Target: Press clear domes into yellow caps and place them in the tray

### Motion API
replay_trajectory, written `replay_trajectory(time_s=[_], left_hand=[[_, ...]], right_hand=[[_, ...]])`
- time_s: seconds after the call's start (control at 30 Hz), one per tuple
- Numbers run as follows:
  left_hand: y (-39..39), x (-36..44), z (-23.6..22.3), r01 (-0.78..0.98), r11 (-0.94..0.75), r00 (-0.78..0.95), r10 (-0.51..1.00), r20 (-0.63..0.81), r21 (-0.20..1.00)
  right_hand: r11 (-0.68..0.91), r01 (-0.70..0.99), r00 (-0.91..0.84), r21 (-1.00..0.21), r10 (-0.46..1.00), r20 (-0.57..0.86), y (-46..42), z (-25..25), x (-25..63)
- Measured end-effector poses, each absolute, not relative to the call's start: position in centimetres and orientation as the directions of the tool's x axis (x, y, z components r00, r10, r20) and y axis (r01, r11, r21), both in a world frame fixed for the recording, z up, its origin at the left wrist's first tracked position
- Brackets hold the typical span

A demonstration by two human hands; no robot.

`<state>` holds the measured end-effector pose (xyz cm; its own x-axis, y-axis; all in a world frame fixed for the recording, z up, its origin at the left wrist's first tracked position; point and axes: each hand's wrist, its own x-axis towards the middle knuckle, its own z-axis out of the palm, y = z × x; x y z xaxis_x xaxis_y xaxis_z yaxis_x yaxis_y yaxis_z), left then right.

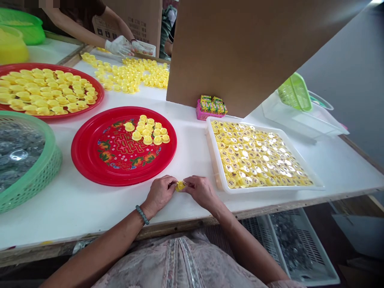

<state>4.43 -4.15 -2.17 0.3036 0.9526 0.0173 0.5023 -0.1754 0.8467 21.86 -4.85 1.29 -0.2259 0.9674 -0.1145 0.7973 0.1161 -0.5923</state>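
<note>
Both hands meet at the table's near edge around one small yellow plastic piece (180, 185). My left hand (159, 193) pinches it from the left, and my right hand (200, 191) pinches it from the right. Just beyond them lies a red round tray (90, 156) with a small cluster of yellow pieces (147, 131) on its far side. To the right stands a white rectangular tray (213, 156) filled with several rows of yellow pieces with shiny centres.
A green basket (45, 168) of clear shiny discs sits at the left. A second red tray (99, 96) full of yellow pieces lies behind it. A gloved co-worker's hands (120, 47) work over loose yellow pieces at the back. A large cardboard box (240, 52) stands mid-table.
</note>
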Motion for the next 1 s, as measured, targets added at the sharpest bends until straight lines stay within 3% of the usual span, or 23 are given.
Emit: replay_trajectory(time_s=[0.33,0.7,1.0], left_hand=[[-4.1,4.4,-2.3,0.512,-0.191,0.307,0.951,0.028,0.837],[-4.1,4.3,-2.1,0.512,-0.158,0.309,0.951,-0.009,0.844],[-3.9,4.4,-2.1,0.511,-0.134,0.289,0.957,-0.023,0.849]], right_hand=[[0.164,0.812,-0.258,-0.560,0.962,-0.092,-5.2,0.8,21.3],[0.291,0.934,-0.326,-0.208,0.931,-0.163,-5.2,1.3,20.0],[0.456,0.850,-0.500,-0.265,0.857,-0.129,-4.5,1.7,20.4]])
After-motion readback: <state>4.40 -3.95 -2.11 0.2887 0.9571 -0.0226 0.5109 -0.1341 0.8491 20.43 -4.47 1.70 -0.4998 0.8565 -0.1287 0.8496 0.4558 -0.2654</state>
